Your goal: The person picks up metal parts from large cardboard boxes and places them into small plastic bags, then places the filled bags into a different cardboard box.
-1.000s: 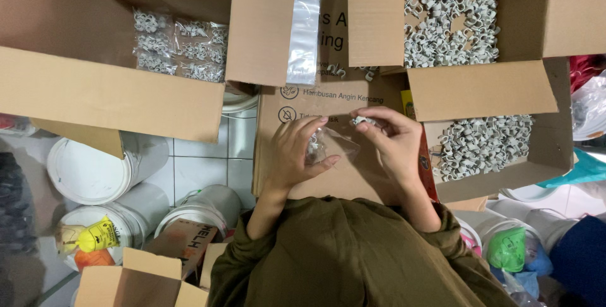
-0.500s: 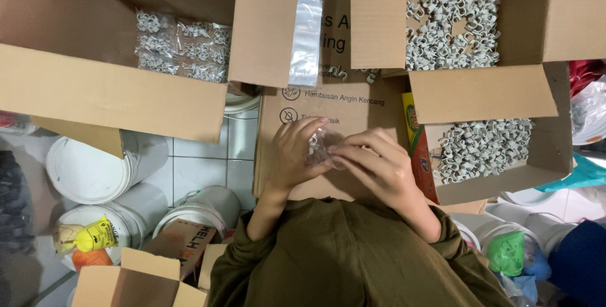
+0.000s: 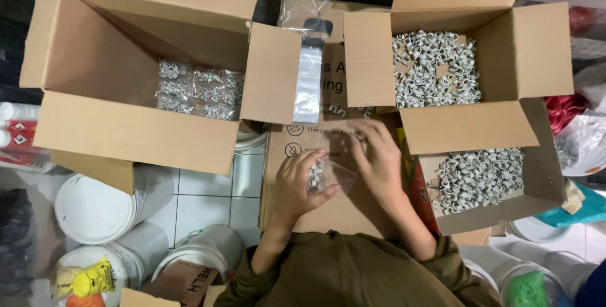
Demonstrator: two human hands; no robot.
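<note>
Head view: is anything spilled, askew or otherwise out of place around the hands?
A few loose grey clips lie on the flat cardboard sheet, outside the open box of clips, as if spilled. Otherwise nothing stands out: the left hand holds a small clear bag; the right hand reaches beside it.
</note>
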